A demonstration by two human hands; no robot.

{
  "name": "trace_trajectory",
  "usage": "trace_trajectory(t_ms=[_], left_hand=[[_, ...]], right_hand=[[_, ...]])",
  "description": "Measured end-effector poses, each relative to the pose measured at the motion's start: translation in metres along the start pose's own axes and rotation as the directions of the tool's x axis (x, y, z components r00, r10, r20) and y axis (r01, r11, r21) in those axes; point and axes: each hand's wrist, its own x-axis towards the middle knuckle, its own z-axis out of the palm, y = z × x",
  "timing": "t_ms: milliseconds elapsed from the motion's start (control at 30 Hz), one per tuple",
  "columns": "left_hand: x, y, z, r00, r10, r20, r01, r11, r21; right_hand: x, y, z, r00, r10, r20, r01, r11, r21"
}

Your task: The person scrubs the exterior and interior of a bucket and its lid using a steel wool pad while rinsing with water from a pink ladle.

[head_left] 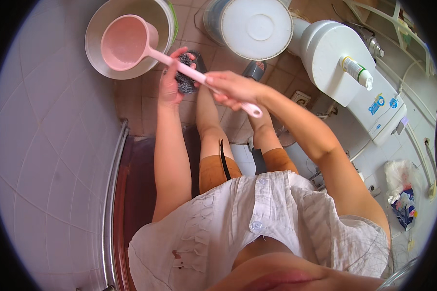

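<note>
My right hand is closed around the handle of a pink water dipper. The dipper's round bowl is above the wide white basin at the upper left, and the hooked end of its handle points down past my wrist. Cupped in my left hand is a dark grey scouring pad that looks like coarse wire wool. The dipper's handle crosses in front of the pad and hides part of it. Whether the handle touches the pad I cannot tell.
A bucket with a white lid stands ahead of my sandalled feet. To the right is a white toilet with a bottle lying on its lid. A plastic bag hangs farther right. Tiled wall rises on my left.
</note>
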Motion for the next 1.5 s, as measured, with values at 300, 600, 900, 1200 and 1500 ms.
trace_trajectory(t_ms=[300, 600, 900, 1200, 1500], left_hand=[[-0.026, -0.046, 0.060, 0.992, 0.054, -0.118, -0.022, 0.967, 0.253], [-0.033, -0.079, 0.059, 0.965, 0.194, -0.177, 0.067, 0.470, 0.880], [-0.043, -0.077, 0.096, 0.925, 0.380, 0.002, 0.033, -0.086, 0.996], [-0.057, -0.034, 0.107, 0.849, 0.483, 0.216, 0.016, -0.432, 0.902], [-0.053, -0.021, 0.106, 0.798, 0.533, 0.280, 0.006, -0.472, 0.882]], right_hand=[[-0.013, 0.051, -0.082, 0.973, -0.212, -0.086, 0.221, 0.969, 0.111], [0.096, -0.033, -0.167, 0.807, -0.419, -0.416, 0.587, 0.495, 0.640], [0.146, -0.028, -0.225, 0.657, -0.742, 0.136, 0.282, 0.409, 0.868], [0.124, -0.068, -0.178, 0.860, -0.465, -0.208, 0.415, 0.403, 0.816], [0.075, -0.044, -0.175, 0.362, -0.685, -0.633, 0.621, 0.683, -0.384]])
